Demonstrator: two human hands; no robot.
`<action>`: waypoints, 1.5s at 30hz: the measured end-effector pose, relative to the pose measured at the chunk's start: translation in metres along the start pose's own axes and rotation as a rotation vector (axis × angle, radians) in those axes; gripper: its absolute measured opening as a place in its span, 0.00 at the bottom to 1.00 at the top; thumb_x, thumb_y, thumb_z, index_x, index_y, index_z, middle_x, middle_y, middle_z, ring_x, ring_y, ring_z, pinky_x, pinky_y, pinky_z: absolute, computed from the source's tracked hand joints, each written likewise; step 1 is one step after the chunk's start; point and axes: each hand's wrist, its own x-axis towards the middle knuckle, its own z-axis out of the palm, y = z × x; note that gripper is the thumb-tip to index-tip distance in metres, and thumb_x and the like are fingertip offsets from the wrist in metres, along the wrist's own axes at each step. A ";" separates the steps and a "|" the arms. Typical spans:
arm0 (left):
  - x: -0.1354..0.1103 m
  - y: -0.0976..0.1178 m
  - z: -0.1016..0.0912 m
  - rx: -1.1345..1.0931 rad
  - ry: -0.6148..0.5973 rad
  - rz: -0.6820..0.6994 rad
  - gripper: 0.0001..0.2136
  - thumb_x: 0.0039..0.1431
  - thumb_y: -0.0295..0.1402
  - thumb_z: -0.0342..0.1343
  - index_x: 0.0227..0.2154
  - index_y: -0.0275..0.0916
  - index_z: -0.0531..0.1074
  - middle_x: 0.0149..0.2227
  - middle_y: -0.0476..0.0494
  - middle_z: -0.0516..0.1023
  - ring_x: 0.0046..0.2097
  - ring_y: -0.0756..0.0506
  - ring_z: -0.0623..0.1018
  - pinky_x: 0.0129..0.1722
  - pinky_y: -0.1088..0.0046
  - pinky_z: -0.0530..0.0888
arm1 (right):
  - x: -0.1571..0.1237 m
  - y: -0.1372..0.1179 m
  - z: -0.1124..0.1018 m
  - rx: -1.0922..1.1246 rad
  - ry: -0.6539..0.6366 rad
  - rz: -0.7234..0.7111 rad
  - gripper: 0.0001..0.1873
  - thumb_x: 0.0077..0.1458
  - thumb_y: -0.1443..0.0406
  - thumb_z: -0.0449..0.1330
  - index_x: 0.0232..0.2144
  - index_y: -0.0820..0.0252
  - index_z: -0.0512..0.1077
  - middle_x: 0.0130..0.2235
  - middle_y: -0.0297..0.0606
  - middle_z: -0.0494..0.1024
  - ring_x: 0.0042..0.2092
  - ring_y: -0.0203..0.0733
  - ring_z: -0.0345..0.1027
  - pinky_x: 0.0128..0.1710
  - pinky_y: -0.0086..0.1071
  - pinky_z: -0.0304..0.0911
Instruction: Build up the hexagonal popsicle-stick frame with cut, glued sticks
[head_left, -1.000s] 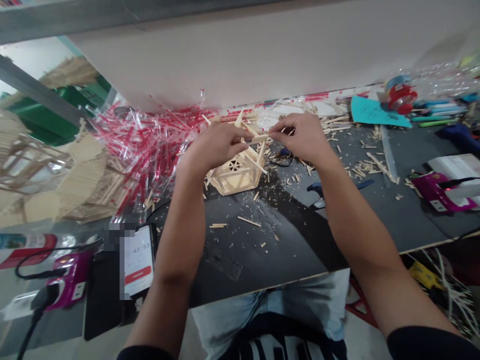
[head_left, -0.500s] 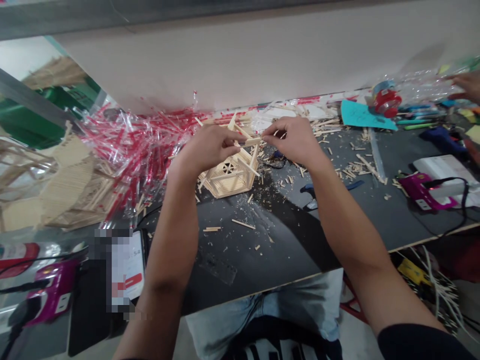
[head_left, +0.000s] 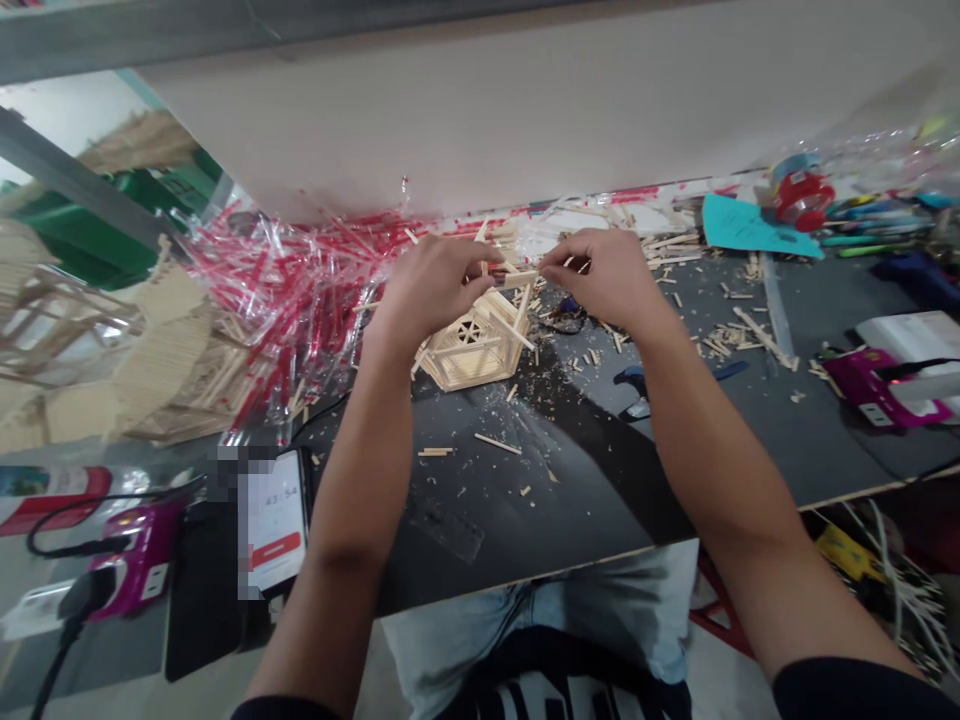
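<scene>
The dark grey work table point(head_left: 600, 470) filled most of the view, littered with pale chips. Along its far left edge lay a broad heap of clear and red plastic wrappers point(head_left: 285, 280), and beside that, at the left, stood flat panels of glued pale wooden sticks point(head_left: 157, 360).

The left hand point(head_left: 427, 290) and the right hand point(head_left: 607, 275) met near the far side of the table, both curled, thumb pressed against fingertips. Each pinched one end of a short pale wooden stick point(head_left: 521, 279), held level between them.

Directly below the stick, touching the table, sat a small pale house-shaped model of wooden sticks point(head_left: 472, 350), tilted, with an open lattice wall facing the camera. The left hand's knuckles hung just over its upper edge.

A black phone with a lit screen point(head_left: 276, 520) lay at the near left. A magenta glue gun point(head_left: 870, 385) rested at the right, well apart from the hands. A teal paper sheet point(head_left: 750, 228) lay near the wall. One loose thin stick offcut point(head_left: 497, 443) lay near the model.
</scene>
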 end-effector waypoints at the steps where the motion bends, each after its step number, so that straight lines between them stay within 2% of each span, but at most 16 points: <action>1: 0.000 0.001 0.001 -0.004 0.009 -0.005 0.16 0.68 0.37 0.59 0.54 0.49 0.86 0.44 0.44 0.90 0.47 0.40 0.85 0.54 0.60 0.76 | 0.000 0.000 0.000 0.000 -0.001 -0.003 0.07 0.59 0.65 0.66 0.36 0.53 0.86 0.39 0.39 0.85 0.42 0.48 0.77 0.49 0.48 0.71; 5: 0.001 0.002 0.001 -0.016 -0.030 -0.001 0.16 0.69 0.38 0.59 0.54 0.47 0.86 0.44 0.42 0.90 0.47 0.39 0.85 0.53 0.59 0.77 | 0.000 0.002 -0.003 0.002 -0.008 -0.022 0.06 0.59 0.65 0.67 0.36 0.52 0.86 0.40 0.39 0.85 0.42 0.48 0.77 0.51 0.49 0.72; 10: 0.003 -0.001 0.000 -0.013 -0.068 0.034 0.15 0.67 0.38 0.60 0.51 0.45 0.87 0.43 0.42 0.89 0.45 0.41 0.84 0.53 0.60 0.78 | -0.002 0.010 -0.021 0.006 -0.019 -0.025 0.08 0.60 0.61 0.69 0.40 0.53 0.87 0.42 0.42 0.86 0.43 0.49 0.78 0.48 0.49 0.74; 13: 0.004 -0.002 -0.001 -0.018 -0.077 0.050 0.16 0.66 0.37 0.60 0.52 0.45 0.87 0.43 0.41 0.89 0.45 0.42 0.84 0.53 0.60 0.78 | -0.003 0.012 -0.026 -0.018 0.003 -0.007 0.09 0.60 0.62 0.68 0.41 0.54 0.86 0.44 0.42 0.87 0.42 0.48 0.78 0.48 0.48 0.74; 19: 0.004 0.001 -0.003 -0.002 -0.088 0.068 0.17 0.67 0.37 0.59 0.55 0.49 0.86 0.45 0.41 0.90 0.46 0.41 0.84 0.52 0.60 0.78 | -0.002 0.004 -0.015 -0.024 -0.067 -0.017 0.09 0.60 0.65 0.67 0.42 0.55 0.86 0.41 0.41 0.86 0.39 0.46 0.77 0.47 0.45 0.74; 24: 0.004 0.000 -0.002 0.004 -0.087 0.082 0.18 0.66 0.37 0.59 0.55 0.52 0.86 0.44 0.43 0.90 0.46 0.41 0.85 0.51 0.60 0.78 | 0.000 -0.001 0.002 -0.024 -0.068 -0.039 0.07 0.59 0.67 0.68 0.40 0.53 0.85 0.43 0.41 0.85 0.43 0.49 0.77 0.50 0.46 0.71; 29: 0.005 -0.001 -0.001 0.011 -0.093 0.086 0.17 0.66 0.36 0.60 0.55 0.49 0.86 0.45 0.42 0.90 0.46 0.42 0.85 0.53 0.61 0.78 | 0.003 -0.002 0.014 -0.025 -0.052 -0.028 0.04 0.61 0.64 0.68 0.39 0.54 0.84 0.43 0.42 0.85 0.46 0.51 0.76 0.49 0.44 0.69; 35: 0.005 0.000 -0.002 0.034 -0.120 0.051 0.19 0.69 0.36 0.60 0.59 0.46 0.85 0.46 0.40 0.89 0.48 0.40 0.85 0.54 0.60 0.77 | 0.003 0.006 0.004 -0.097 -0.041 -0.058 0.03 0.61 0.63 0.67 0.36 0.52 0.83 0.40 0.42 0.83 0.43 0.52 0.74 0.51 0.49 0.69; 41: 0.003 -0.002 -0.007 0.052 -0.180 0.136 0.21 0.67 0.34 0.62 0.60 0.54 0.84 0.46 0.44 0.87 0.49 0.41 0.83 0.54 0.62 0.76 | 0.001 0.010 -0.007 -0.069 -0.042 -0.031 0.02 0.58 0.65 0.69 0.33 0.51 0.81 0.36 0.40 0.81 0.44 0.53 0.75 0.53 0.52 0.69; 45: 0.003 -0.002 -0.010 0.072 -0.202 0.132 0.18 0.68 0.35 0.62 0.57 0.55 0.86 0.44 0.44 0.86 0.47 0.42 0.82 0.53 0.62 0.76 | 0.001 0.009 -0.006 -0.088 -0.010 -0.033 0.03 0.57 0.67 0.68 0.34 0.53 0.81 0.39 0.43 0.82 0.47 0.54 0.75 0.55 0.52 0.69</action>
